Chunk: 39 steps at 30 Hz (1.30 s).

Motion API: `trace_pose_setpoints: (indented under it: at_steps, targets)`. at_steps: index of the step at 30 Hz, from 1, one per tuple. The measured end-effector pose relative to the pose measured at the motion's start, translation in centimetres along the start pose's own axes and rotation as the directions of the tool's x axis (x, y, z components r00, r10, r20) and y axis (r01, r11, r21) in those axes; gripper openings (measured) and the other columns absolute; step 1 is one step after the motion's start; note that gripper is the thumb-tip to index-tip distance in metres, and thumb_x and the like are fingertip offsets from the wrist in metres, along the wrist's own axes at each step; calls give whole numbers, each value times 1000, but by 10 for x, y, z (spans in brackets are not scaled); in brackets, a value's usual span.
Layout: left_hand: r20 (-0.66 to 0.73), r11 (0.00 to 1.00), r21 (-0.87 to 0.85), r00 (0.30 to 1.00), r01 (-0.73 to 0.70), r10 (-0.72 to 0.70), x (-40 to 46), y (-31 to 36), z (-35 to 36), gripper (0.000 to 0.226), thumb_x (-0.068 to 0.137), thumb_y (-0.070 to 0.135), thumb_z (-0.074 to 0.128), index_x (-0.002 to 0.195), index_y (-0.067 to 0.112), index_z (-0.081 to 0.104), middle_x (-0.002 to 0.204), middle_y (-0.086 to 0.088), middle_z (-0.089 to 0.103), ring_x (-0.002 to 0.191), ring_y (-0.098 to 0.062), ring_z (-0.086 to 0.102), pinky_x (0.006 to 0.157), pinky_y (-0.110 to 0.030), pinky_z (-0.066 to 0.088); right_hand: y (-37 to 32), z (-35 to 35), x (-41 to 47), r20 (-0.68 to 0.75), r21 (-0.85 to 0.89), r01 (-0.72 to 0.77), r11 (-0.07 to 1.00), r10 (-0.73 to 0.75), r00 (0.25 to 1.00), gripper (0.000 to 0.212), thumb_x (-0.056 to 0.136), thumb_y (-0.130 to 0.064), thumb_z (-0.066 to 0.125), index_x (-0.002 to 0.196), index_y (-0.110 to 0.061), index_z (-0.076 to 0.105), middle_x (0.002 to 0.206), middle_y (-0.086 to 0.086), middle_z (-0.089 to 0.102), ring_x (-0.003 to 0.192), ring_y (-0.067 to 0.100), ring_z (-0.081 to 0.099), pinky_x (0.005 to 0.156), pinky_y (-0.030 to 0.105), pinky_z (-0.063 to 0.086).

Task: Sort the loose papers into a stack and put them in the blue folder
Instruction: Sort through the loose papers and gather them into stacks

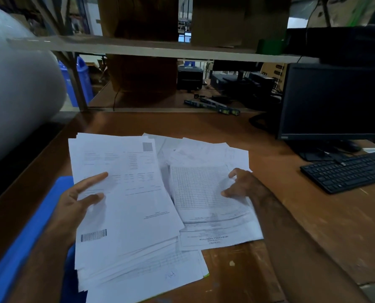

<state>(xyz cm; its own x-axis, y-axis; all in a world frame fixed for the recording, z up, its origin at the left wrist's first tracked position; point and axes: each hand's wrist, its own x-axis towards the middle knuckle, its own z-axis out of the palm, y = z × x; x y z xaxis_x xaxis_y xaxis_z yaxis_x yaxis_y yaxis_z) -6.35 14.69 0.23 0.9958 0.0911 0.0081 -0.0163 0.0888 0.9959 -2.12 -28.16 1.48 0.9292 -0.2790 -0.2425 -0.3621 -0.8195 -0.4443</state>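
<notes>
White printed paper sheets [206, 189] lie fanned on the brown wooden table [313, 226] — left hand [73, 206] pinches a thick sheaf [125, 204] over the flat blue folder [18, 243]; right hand [245, 184], fingers curled, presses a gridded page.

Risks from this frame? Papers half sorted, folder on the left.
1. The stack in the left hand is fanned at its bottom edge; sheets may slip out.
2. The right hand rests on a loose pile lying at mixed angles; it may pull several sheets at once.
3. The folder lies partly under the left arm and stack, so opening it could be awkward.
</notes>
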Motion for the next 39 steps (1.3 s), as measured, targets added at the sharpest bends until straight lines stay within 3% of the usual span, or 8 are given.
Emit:
trace_pose_setpoints:
  at_steps: [8,12,18,23,27,30,34,39]
  targets:
    - [4,1000,-2,1000,1,-1,-1,5,0,47,91,-7,63,111,33,79,141,10,61,119,-26,62,83,-37,54,3,-16,10,-96,361,47,931,-13,995,68,78,-7,86,132,-22,46,101,3,60,92,27,66,73,35,58]
    - [1,1000,-8,1000,4,-4,-3,9,-1,46,92,-7,62,113,30,77,141,10,61,117,-24,63,78,-32,52,-22,-61,21,84,-201,287,937,-275,958,30,85,-3,65,93,-32,62,107,-6,63,111,24,57,80,23,41]
    - [-19,999,46,1000,-18,19,-5,9,2,41,94,-6,61,116,26,74,135,10,58,107,-11,57,77,-26,44,-112,-23,7,117,-778,416,471,-542,832,39,91,-17,54,127,-31,63,134,1,55,134,27,39,111,57,24]
    - [-11,997,67,999,-31,32,2,4,-3,44,92,-8,62,117,27,75,139,8,60,113,-15,60,79,-26,46,-97,82,-7,91,-562,660,498,-756,648,34,87,-7,60,113,-26,70,152,4,45,144,30,35,105,61,33]
    - [-13,990,136,999,-43,46,9,1,-5,47,90,-8,64,112,32,77,135,7,65,118,-17,60,83,-27,46,-73,107,-22,-196,-334,774,538,-843,501,43,82,-6,54,120,-24,56,153,6,47,129,29,54,86,42,53]
    - [17,990,127,999,-53,51,12,-1,-1,49,91,-10,63,112,32,77,134,9,66,117,-14,62,85,-27,48,-66,94,-25,-336,-401,579,710,-702,628,59,85,-36,66,141,-23,50,156,8,44,135,29,49,95,46,52]
    - [37,991,125,998,-48,44,11,-2,4,48,92,-9,62,110,33,77,136,11,64,114,-12,62,80,-24,49,-44,60,-22,-342,-286,24,958,-125,931,91,88,-71,55,155,-16,25,158,17,32,139,40,40,105,51,43]
    - [54,993,117,998,-28,22,6,-1,11,47,93,-9,62,112,32,78,134,15,64,117,-17,61,82,-27,51,-30,42,-16,-234,-98,-22,995,-2,972,100,74,-68,76,148,-23,27,143,17,48,128,38,52,101,46,48]
